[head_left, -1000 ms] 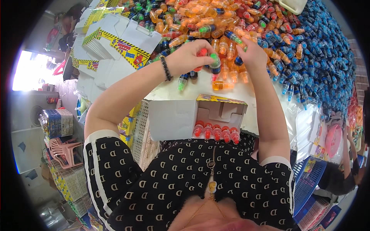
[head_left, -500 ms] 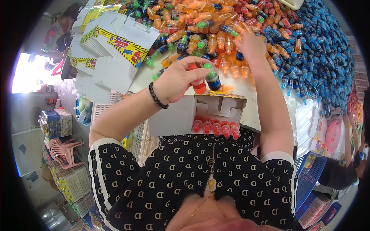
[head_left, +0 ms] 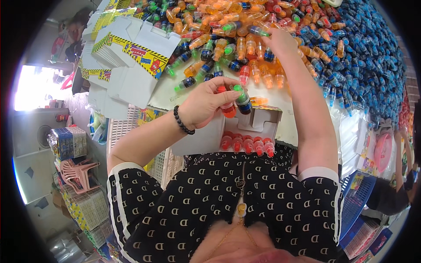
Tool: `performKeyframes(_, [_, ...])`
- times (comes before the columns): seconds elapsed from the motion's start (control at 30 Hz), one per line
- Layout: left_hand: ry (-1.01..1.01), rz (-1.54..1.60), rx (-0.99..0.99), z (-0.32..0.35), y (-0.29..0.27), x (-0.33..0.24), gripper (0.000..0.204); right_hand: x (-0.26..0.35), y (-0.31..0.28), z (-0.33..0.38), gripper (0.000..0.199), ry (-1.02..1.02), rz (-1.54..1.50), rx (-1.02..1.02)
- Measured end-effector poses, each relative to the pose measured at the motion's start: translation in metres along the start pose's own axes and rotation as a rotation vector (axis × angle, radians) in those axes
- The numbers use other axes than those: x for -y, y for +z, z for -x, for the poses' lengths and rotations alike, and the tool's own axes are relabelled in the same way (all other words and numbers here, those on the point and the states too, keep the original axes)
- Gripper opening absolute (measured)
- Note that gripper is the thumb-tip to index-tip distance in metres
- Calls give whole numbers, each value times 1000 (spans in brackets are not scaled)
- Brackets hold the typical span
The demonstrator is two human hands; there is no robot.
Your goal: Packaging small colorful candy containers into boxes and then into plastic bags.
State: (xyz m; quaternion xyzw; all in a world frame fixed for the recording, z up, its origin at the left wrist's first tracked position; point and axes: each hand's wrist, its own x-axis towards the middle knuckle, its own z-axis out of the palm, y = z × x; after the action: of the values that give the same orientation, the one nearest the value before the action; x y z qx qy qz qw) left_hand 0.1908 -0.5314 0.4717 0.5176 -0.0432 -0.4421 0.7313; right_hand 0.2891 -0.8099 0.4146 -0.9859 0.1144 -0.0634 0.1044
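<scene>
pinching two small bottles at their upper ends, the left hand (head_left: 208, 101) is closed, thumb against fingers, on a red bottle (head_left: 228, 108) and a green-capped bottle (head_left: 243, 101), both of glossy, see-through plastic with rounded bodies. the right hand (head_left: 281, 43), fingers partly curled, reaches to a dark-labelled bottle (head_left: 258, 30) in the slippery, jumbled heap (head_left: 228, 19) beyond the left hand; whether it grips that one i cannot tell. just below the left hand's bottles gapes a smooth white card carton (head_left: 265, 135), a row of red bottles (head_left: 247, 144) inside. compared with a second ago, the left hand has come from the heap's edge toward the carton, while the right has gone deeper into the heap. the left hand's pair slant steeply, nearly side by side, the green cap uppermost and the dark base toward the carton; the row's tips point toward the wearer.
</scene>
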Motion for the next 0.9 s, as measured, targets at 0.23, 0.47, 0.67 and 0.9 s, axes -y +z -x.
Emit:
performKeyframes(0.23, [134,-204,-48,17,3,6,28,-5,-71,86,23,-491,-271,-436])
performKeyframes(0.47, [496,-937,254,27,-4,54,33,-2,-80,206,30,-804,-444,69])
performKeyframes(0.67, [359,-1293,512,25,3,58,44,2,-8,253,29,-791,-569,60])
performKeyframes(0.9, [40,-1428,575,18,16,48,42,-12,9,265,29,-519,-924,210])
